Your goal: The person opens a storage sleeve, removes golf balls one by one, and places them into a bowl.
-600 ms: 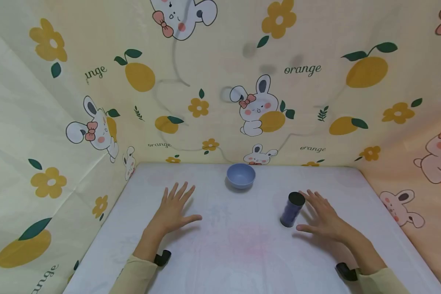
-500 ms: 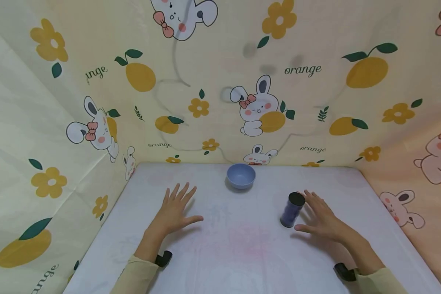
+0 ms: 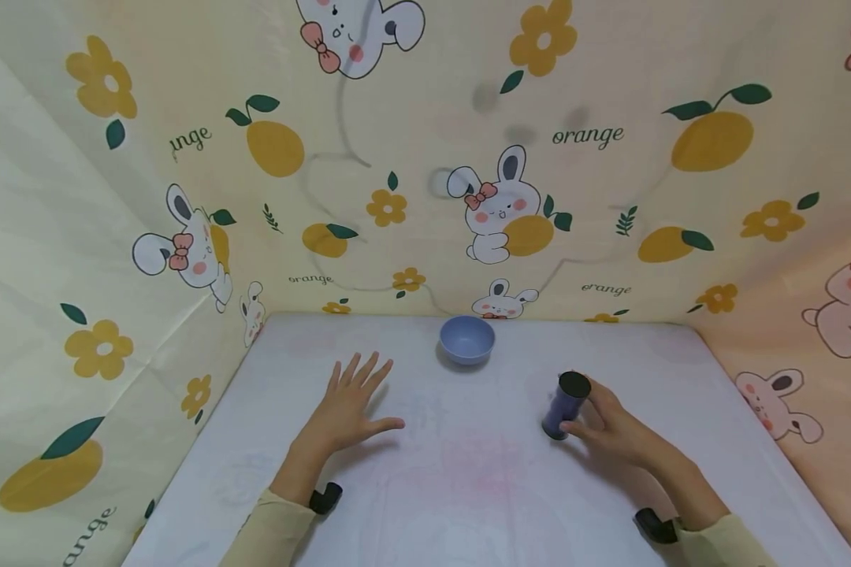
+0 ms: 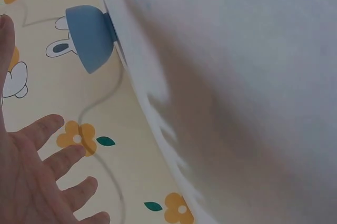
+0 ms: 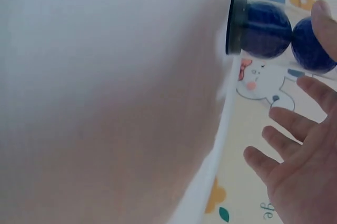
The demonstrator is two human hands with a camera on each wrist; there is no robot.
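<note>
A clear tube with black ends (image 3: 563,407) stands on the white table, with dark blue balls (image 5: 266,29) inside it. My right hand (image 3: 620,425) is around its right side, the thumb overlapping the tube's front and the fingers reaching behind. In the right wrist view those fingers (image 5: 295,124) are spread and fairly straight beside the tube, not curled round it. My left hand (image 3: 351,405) hovers over the left of the table, fingers spread, holding nothing. At the back middle sits a small blue bowl (image 3: 467,340), also visible in the left wrist view beyond the left hand.
The white-covered table (image 3: 440,488) is bounded at the back and sides by a cream cloth (image 3: 411,110) printed with rabbits, oranges and flowers. Black wrist devices (image 3: 326,498) sit under both forearms.
My right hand has moved left to the tube, its thumb now overlapping the front. My left hand has drifted slightly right, still spread. The tube and bowl stay in place.
</note>
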